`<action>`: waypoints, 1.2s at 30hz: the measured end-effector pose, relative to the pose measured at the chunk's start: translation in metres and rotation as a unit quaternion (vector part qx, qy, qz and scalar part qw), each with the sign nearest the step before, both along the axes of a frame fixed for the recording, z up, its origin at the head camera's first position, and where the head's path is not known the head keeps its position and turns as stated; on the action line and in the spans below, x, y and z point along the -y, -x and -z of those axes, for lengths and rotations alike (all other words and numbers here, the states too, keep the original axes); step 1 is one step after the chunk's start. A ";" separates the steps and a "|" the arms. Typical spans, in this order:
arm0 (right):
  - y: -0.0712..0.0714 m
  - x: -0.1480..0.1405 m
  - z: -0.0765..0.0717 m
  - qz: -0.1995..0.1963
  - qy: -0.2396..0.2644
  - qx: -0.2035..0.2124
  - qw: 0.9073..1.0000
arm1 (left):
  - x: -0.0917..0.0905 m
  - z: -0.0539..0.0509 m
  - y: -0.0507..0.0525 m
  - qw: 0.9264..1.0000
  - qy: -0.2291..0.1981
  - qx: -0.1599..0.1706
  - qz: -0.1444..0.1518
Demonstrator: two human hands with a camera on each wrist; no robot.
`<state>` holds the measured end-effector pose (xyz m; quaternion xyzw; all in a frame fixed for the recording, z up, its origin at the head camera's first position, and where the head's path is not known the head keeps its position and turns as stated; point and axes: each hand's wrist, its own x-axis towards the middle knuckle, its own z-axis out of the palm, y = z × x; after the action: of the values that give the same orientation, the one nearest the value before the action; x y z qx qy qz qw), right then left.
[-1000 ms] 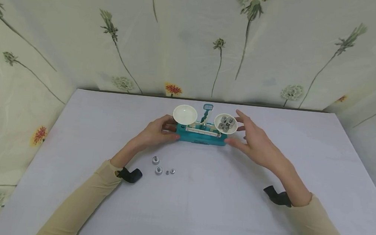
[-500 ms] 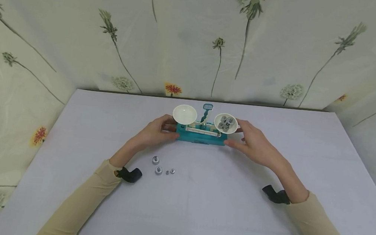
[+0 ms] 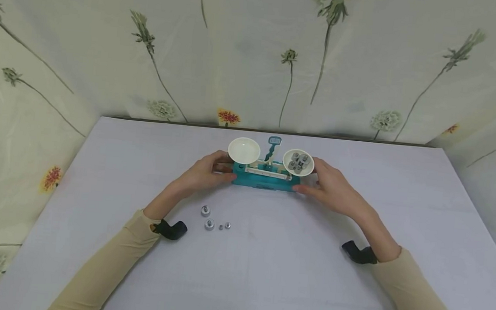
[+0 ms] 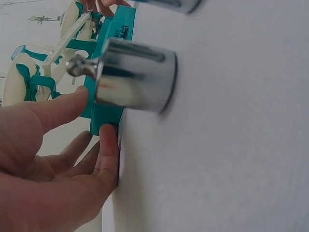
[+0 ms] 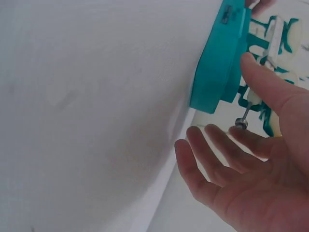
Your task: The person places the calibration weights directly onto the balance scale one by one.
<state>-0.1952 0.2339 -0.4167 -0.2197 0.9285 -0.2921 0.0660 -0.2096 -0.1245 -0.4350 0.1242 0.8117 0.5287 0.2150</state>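
Teal balance scale (image 3: 265, 181) upright on white table (image 3: 264, 274), near the table's 12 o'clock edge (12 = away from person). Pale pan (image 3: 244, 150) at its 11; second pan (image 3: 286, 159) at 2, several silver weights (image 3: 303, 159) clustered inside. Left hand (image 3: 205, 175) at 9: narrow hold on the base's end, thumb at front, bent fingers behind. Right hand (image 3: 335, 190) at 3: wide, fingers spread short of the base's end; thumb tip at its front corner, contact uncertain. Between 7 and 8, four loose weights (image 3: 209, 224), two larger, two tiny; a knobbed one looms in the left wrist view. Tan sleeves (image 3: 106, 260) reach in from 7 and 5; flowered backdrop (image 3: 255, 67) past 12
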 end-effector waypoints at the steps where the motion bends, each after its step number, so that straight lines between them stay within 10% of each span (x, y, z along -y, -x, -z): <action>1: 0.000 0.000 0.000 0.000 -0.001 0.001 1.000 | 0.000 0.000 0.000 1.000 0.000 0.000 0.000; 36: 0.005 0.004 0.005 -0.033 -0.017 0.023 0.999 | 0.001 -0.001 -0.001 1.000 0.014 0.000 -0.001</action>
<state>-0.2003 0.2297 -0.4219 -0.2426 0.9238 -0.2785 0.1008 -0.2082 -0.1251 -0.4345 0.1207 0.8190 0.5176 0.2161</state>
